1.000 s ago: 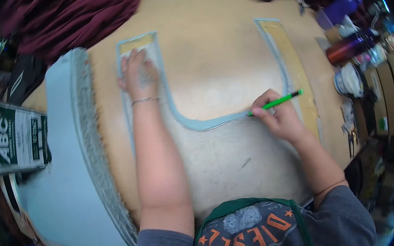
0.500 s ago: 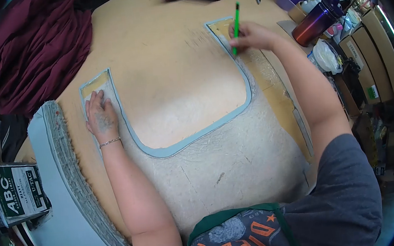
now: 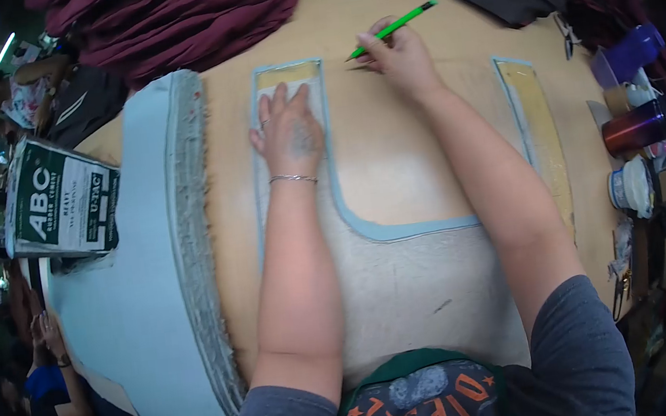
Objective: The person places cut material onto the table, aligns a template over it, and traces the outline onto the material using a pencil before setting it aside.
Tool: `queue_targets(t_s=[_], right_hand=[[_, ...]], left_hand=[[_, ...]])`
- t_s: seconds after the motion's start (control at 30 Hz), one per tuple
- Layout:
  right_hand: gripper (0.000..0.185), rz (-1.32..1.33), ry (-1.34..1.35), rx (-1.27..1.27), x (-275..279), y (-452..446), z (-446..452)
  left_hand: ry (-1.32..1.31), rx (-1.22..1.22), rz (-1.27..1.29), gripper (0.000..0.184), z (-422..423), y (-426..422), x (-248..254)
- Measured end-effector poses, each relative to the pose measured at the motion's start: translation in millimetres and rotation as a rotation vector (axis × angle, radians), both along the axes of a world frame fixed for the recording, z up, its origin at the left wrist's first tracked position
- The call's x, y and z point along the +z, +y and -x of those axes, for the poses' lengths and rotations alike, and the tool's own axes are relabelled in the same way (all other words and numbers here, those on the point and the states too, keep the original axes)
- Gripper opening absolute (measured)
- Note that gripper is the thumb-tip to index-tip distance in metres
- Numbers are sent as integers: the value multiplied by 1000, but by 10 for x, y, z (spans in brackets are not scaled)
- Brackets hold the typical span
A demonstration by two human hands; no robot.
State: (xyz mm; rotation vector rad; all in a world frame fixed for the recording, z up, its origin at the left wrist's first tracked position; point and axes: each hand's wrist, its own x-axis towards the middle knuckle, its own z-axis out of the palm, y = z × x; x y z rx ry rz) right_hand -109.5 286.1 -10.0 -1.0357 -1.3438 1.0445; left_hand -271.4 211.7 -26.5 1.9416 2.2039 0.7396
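Observation:
A green pencil (image 3: 403, 25) is pinched in my right hand (image 3: 402, 58), its point just above the table near the top of the left arm of the pattern. Flat on that arm lies my left hand (image 3: 291, 131), fingers spread, pressing the grey U-shaped template (image 3: 406, 281). Under the template, light blue fabric (image 3: 400, 229) shows as a narrow border along the inner curve and around the tips. Yellowish strips (image 3: 287, 75) cover the template's upper end and its right arm. My right forearm crosses over part of the curve and hides it.
To the left stands a thick stack of light blue fabric (image 3: 146, 284) with a rubber cement can (image 3: 64, 200) on it. Maroon cloth (image 3: 183, 21) is heaped at the back. A purple-orange bottle (image 3: 639, 127) stands at the right edge. Other people sit at the far left.
My right hand has moved with the pencil from the template's right arm to near its left arm. The view has turned left, while my left hand stays on the template.

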Motion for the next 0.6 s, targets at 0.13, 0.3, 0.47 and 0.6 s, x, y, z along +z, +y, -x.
queue_targets(t_s=[0.13, 0.3, 0.47, 0.6], right_hand=[[18, 17, -45, -105, -115, 107, 369], [18, -95, -172, -165, -242, 164, 449], [18, -219, -498, -132, -83, -284, 475], [14, -268, -630, 45, 19, -1122, 420]], left_hand=[[-49, -13, 12, 33, -13, -1, 33], [-79, 0, 3, 32, -19, -4, 33], [-126, 9, -28, 31, -1, 12, 26], [-188, 42, -78, 27, 28, 30, -1]])
